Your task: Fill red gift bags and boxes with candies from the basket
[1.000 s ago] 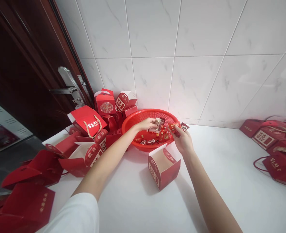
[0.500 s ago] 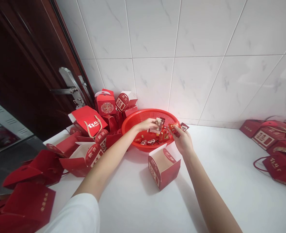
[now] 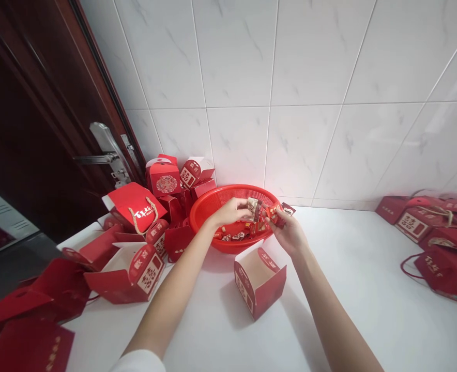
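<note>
Over a red plastic basket (image 3: 202, 213), my left hand (image 3: 231, 212) pinches a cream-and-brown wrapped candy (image 3: 254, 207). My right hand (image 3: 288, 232), above the basket's right rim, is closed on several wrapped candies, a red one (image 3: 274, 211) and a dark brown one (image 3: 288, 209) among them. More wrapped candies (image 3: 239, 235) lie in the bottom of the basket, partly hidden by my hands. In front of the basket stands an open red gift box (image 3: 269, 294) with its flaps up; the part of its inside that shows is bare.
Open red gift boxes (image 3: 125, 274) crowd the left side, some stacked against the tiled wall (image 3: 236, 144). Closed-looking red boxes (image 3: 441, 263) with cord handles stand at the right on the white table (image 3: 352, 289). A dark door (image 3: 38, 103) with a metal handle is at left.
My left hand and its candy have come closer to my right hand, which still grips its candies. The view has tilted slightly upward, so everything sits lower in the picture.
</note>
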Action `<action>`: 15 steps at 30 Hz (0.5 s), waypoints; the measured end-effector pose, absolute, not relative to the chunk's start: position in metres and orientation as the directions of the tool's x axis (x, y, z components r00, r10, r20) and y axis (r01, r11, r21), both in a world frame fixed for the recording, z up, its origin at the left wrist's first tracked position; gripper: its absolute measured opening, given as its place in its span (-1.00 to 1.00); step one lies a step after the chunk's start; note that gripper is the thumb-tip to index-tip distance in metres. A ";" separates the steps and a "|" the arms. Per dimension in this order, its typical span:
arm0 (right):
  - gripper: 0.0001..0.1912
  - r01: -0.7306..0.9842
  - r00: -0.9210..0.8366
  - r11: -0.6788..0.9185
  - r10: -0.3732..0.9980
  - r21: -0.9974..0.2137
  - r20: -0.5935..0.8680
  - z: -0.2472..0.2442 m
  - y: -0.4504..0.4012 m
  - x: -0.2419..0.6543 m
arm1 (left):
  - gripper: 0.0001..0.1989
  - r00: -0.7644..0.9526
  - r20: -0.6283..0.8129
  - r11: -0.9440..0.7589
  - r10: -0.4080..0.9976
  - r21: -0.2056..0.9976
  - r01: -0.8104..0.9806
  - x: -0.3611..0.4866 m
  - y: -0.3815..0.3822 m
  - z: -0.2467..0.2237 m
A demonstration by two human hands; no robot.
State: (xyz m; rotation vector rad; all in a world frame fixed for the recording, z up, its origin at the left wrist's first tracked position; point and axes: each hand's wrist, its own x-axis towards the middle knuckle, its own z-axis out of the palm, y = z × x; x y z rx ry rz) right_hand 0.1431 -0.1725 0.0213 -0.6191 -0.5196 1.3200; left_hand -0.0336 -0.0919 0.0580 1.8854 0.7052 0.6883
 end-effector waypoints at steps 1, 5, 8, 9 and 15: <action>-0.87 -0.724 0.160 0.121 0.987 -0.679 0.006 0.024 -0.174 0.142 | -0.84 0.675 0.162 -0.371 0.720 0.911 0.177 -0.033 -0.098 0.059; -0.91 -0.744 0.060 0.068 0.998 -0.665 0.034 0.038 -0.183 0.138 | -0.81 0.664 0.201 -0.403 0.721 0.900 0.165 -0.035 -0.117 0.064; -0.91 -0.796 0.033 0.030 0.999 -0.605 0.005 0.048 -0.189 0.135 | -0.81 0.606 0.258 -0.383 0.753 0.920 0.084 -0.040 -0.129 0.073; -0.90 -0.818 0.036 0.020 0.999 -0.574 -0.017 0.052 -0.191 0.134 | -0.79 0.588 0.278 -0.375 0.759 0.926 0.045 -0.041 -0.133 0.076; -0.88 -0.888 0.011 0.000 1.000 -0.460 -0.022 0.067 -0.202 0.129 | -0.68 0.523 0.338 -0.342 0.782 0.935 -0.094 -0.052 -0.159 0.086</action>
